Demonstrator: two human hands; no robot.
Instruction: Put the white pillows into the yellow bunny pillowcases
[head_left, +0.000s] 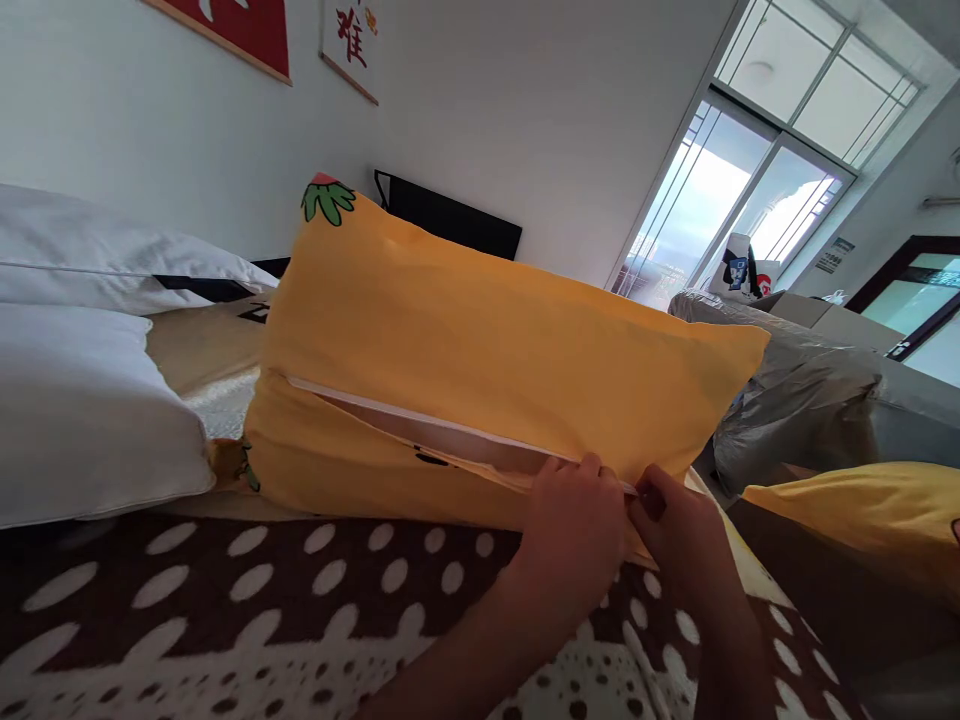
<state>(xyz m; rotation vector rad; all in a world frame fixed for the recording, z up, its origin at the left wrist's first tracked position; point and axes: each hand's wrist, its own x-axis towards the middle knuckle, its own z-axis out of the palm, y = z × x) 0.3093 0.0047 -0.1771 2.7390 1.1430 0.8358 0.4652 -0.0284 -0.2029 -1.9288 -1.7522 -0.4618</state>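
Observation:
A yellow-orange pillowcase (480, 340) with a pillow inside stands on its long side on the bed, a green leaf print at its upper left corner. Along its lower front runs a long gap with a white edge, and pale filling shows through. My left hand (577, 520) is closed on the edge of this gap near its right end. Close beside it, my right hand (679, 525) pinches the seam at the pillowcase's lower right. Whether a zipper pull sits between those fingers is too small to tell.
White pillows (82, 400) lie at the left. A brown and white dotted blanket (247, 580) covers the bed in front. Another yellow piece of bedding (877, 510) is at the right, below a plastic-wrapped item (795, 390). A black panel (457, 215) stands behind against the wall.

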